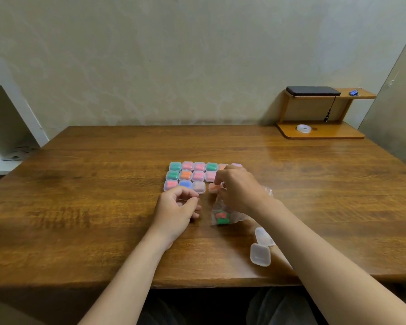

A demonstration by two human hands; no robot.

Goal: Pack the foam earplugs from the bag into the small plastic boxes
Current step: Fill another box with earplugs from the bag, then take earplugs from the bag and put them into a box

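The grid of filled boxes [192, 175] sat mid-tabletop [103, 184]. At the grid's right end, the right hand [239, 191] pinched an orange-filled box [213, 188]. The earplug bag [220, 216] lay just nearer than the grid, under that hand. Just near of the grid's left part, the left hand [177, 208] had fingers curled, thumb to index; couldn't tell if it held anything.

Soft, dimmish room light falls evenly, leaving a pale sheen on the far right of my table [302, 151] and weak shadows beneath my forearms [326, 254]. My right hand [239, 188] is smeared by motion, and the wide lens bows the table edges and stretches the corners.
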